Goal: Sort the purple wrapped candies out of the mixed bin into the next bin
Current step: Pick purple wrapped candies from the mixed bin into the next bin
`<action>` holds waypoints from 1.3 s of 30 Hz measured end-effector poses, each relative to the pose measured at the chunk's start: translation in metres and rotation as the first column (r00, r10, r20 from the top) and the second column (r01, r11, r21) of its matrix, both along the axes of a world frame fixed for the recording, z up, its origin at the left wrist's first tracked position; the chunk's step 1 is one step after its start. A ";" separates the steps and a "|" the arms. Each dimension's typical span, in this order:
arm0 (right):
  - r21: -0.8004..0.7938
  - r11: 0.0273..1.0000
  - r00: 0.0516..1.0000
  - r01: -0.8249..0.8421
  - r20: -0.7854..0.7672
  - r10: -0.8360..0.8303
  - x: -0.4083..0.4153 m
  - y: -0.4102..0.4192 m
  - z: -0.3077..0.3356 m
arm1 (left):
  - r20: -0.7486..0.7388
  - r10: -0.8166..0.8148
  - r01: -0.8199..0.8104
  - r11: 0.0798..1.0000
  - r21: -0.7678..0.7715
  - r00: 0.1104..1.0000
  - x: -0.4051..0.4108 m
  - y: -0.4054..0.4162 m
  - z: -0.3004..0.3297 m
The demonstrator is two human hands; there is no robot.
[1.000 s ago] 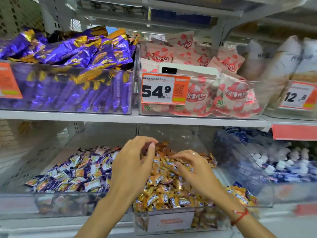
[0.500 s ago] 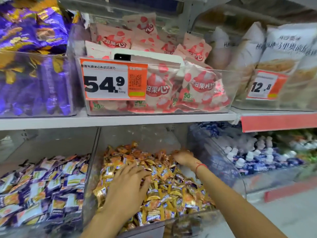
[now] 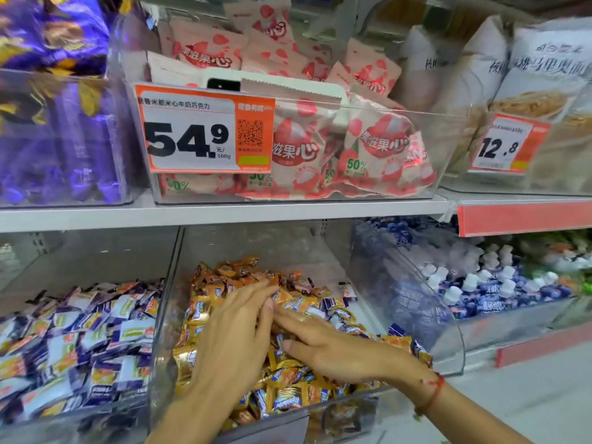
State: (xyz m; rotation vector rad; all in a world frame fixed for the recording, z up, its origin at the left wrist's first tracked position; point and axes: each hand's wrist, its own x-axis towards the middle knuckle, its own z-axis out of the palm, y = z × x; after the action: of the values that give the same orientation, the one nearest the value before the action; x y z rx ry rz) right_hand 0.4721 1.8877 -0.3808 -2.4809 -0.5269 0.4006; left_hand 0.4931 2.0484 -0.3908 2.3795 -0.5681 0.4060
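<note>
Two hands, the left hand [image 3: 234, 334] and right hand [image 3: 339, 347], are lying with straight fingers, holding nothing, on the mixed bin [image 3: 166, 315], with purple candies [image 3: 331, 304] near its right.

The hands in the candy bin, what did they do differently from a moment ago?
The right hand pulled back from the far end of the mixed bin and now lies flat, fingers straight, touching the left hand, which stays spread on the orange candies. Neither visibly holds a candy. The purple candies in the next bin look unchanged.
</note>
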 end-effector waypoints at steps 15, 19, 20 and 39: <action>-0.518 0.732 0.889 0.443 0.146 -0.435 0.089 -0.081 -0.021 | -0.083 -0.026 0.040 0.986 0.163 0.996 -0.003 0.001 -0.002; -0.497 0.669 0.833 0.553 0.317 -0.453 0.082 -0.076 -0.011 | -0.071 -0.010 0.015 0.998 0.064 0.997 -0.003 0.001 0.001; -0.439 0.681 0.809 0.586 0.366 -0.460 0.077 -0.076 -0.005 | -0.064 -0.016 0.018 1.000 0.025 0.998 -0.003 0.001 0.001; -0.114 0.915 0.910 0.387 0.207 -0.359 0.035 -0.054 -0.005 | -0.210 -0.129 -0.014 0.822 -0.569 0.969 -0.004 -0.003 0.009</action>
State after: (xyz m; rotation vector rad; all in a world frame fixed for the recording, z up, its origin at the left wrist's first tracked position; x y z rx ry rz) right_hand 0.5074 1.8336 -0.3856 -2.7045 -0.0797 0.0612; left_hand 0.4888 2.0457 -0.3817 1.7907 -0.3414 0.2115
